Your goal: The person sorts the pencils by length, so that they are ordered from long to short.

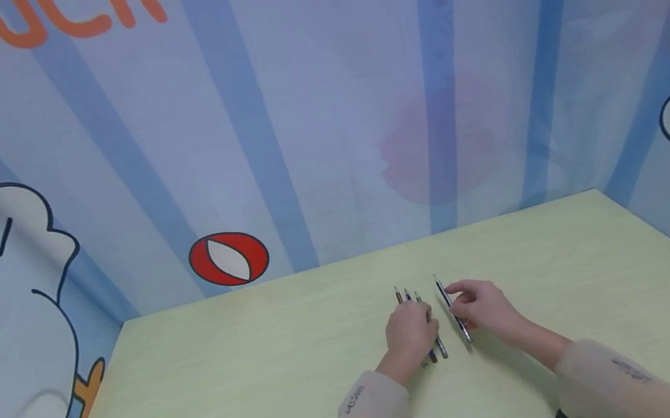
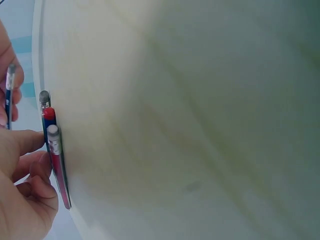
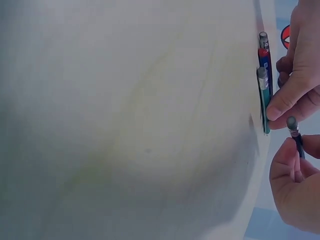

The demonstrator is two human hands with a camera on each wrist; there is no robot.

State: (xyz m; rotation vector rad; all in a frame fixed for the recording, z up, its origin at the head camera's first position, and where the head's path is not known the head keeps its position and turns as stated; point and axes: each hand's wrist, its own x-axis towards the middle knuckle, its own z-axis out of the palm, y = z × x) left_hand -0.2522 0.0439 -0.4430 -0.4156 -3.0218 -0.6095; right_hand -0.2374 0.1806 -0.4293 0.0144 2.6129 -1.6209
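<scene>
Underneath everything lies a pale yellow-green desk (image 1: 255,370), boxed in by a blue-striped cartoon backdrop (image 1: 303,96) with a red-and-white ball (image 1: 229,258) and white duck shapes. Near the desk's middle, the left hand (image 1: 410,333) rests curled over a row of three pencils (image 1: 432,341) lying side by side, fingertips pressing them (eraser ends point toward the person). Just beside them, the right hand (image 1: 483,306) pinches a fourth pencil (image 1: 453,307) between thumb and fingers, its grip closed round the shaft, parallel to the row and apart from it. Orange letters "DUCK" (image 1: 38,22) run across the backdrop's top; small print on both sleeves is unreadable.
</scene>
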